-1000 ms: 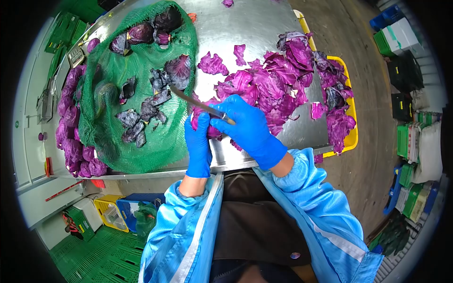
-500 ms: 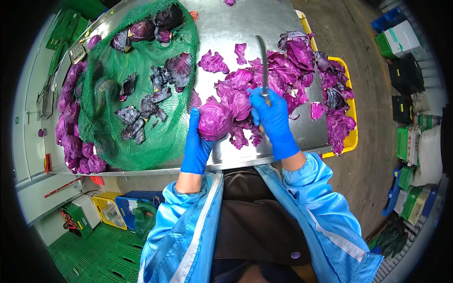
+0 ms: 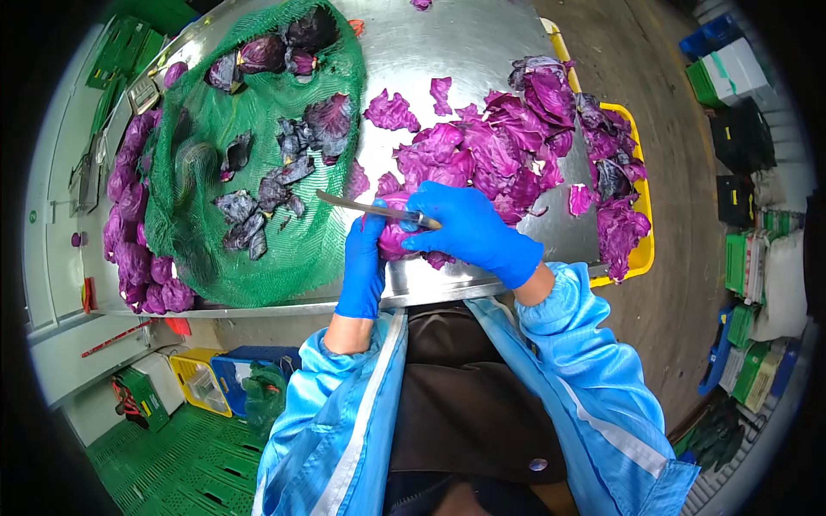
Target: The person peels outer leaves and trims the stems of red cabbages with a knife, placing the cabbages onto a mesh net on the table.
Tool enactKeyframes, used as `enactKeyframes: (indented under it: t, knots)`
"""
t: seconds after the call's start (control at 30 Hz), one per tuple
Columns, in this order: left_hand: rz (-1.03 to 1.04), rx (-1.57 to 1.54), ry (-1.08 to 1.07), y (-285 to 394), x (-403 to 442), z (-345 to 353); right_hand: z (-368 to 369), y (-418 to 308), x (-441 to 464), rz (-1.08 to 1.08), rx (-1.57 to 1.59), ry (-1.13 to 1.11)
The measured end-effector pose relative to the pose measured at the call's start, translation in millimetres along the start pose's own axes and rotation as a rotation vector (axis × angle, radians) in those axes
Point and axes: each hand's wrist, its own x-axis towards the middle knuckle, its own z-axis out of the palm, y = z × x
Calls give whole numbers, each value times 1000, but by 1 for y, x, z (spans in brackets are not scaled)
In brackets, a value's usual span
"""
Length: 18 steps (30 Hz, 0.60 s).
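R hand (image 3: 473,230), blue-gloved, grips a knife (image 3: 354,204); handle partly hidden by fingers. L hand (image 3: 361,271), same glove, clasps a red cabbage (image 3: 396,244) on its L side; cabbage largely covered by hands & blade, so can't tell if blade touches it. Knife's long axis runs crosswise, tip L & slightly fwd, twd green net (image 3: 318,249). R forearm angles inward; L forearm points fwd. Cabbage is at steel table's (image 3: 413,52) near edge, w/ loose leaves (image 3: 499,159) beyond.

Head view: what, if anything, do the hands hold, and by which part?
Right hand: knife, by its handle. Left hand: red cabbage, by its left side.
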Motion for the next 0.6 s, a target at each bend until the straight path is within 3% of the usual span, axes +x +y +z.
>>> enactKeyframes:
  t: [0.07, 0.13, 0.17, 0.23, 0.27, 0.33, 0.4, 0.43, 0.5, 0.57, 0.6]
  knots:
    - [-144, -218, -18, 10, -1, 4, 0, 4, -5, -81, -45, 50]
    - [-218, -348, -39, 11, 7, -4, -2, 6, -12, 13, 258, -44]
    - [-238, -459, -79, 13, 7, -7, -3, 13, -15, 12, 259, -49]
    - [-324, -616, -118, 19, 7, -10, -2, 31, -22, -29, 262, 168]
    - [-322, -618, -116, 22, 6, -11, -8, 36, -23, -31, 261, 165]
    - [-413, -714, -160, 32, -2, -9, -19, 42, -20, 266, -283, 193]
    - [-386, -770, -188, 34, -4, -4, -20, 29, -11, 341, -285, 189]
    - [-354, -707, -232, 30, -2, -5, -14, 13, -3, 111, -20, 358]
    - [-251, -468, -282, 24, 1, -6, -6, -7, 8, -119, 242, 531]
    - [-334, -545, -257, 25, 1, -4, -1, -16, 12, -175, 220, 279]
    - [-409, -629, -229, 27, 1, -3, 0, -10, 11, -174, 219, 282]
